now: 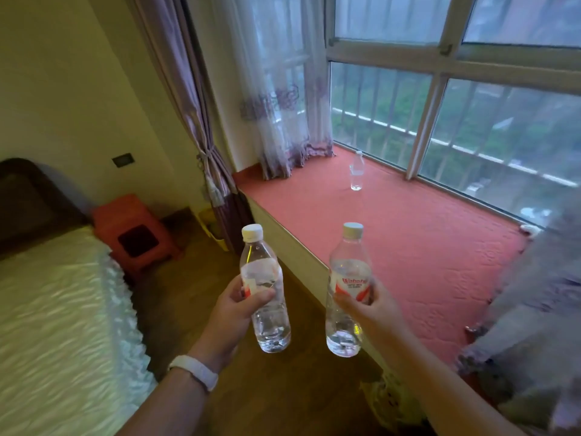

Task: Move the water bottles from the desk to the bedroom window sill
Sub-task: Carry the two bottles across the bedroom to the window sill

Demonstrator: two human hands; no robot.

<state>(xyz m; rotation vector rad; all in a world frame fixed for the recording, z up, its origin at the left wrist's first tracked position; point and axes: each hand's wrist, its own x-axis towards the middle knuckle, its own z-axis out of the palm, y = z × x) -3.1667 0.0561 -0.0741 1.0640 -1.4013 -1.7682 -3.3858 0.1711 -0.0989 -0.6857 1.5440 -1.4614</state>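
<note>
Head view, contents as seen:

- Left hand (234, 305): fingers and thumb curled round the middle of a clear water bottle (265, 287), which is held upright with its white cap on. A white wristband (193, 371) sits on this wrist.
- Right hand (375, 309): fingers wrapped round the labelled waist of a second water bottle (347, 278), also upright and capped, with a red-and-white label facing the camera. The two held bottles are side by side and apart, not touching.
- Window sill (408, 247): a wide ledge with a red quilted cover, beyond and to the right of the right hand. Both held bottles are short of it, over the wooden floor (188, 303) and the sill's near edge.
- Third bottle (357, 171): clear, standing upright on the sill well beyond both hands, near the window (440, 105).
- Sheer curtain (283, 105): hangs to the sill beyond the left hand; a purple drape (195, 99) is tied back beside it.
- Bed (56, 309): pale textured cover, left of the left hand.
- Orange stool (132, 228): on the floor beyond the left hand, beside the bed.
</note>
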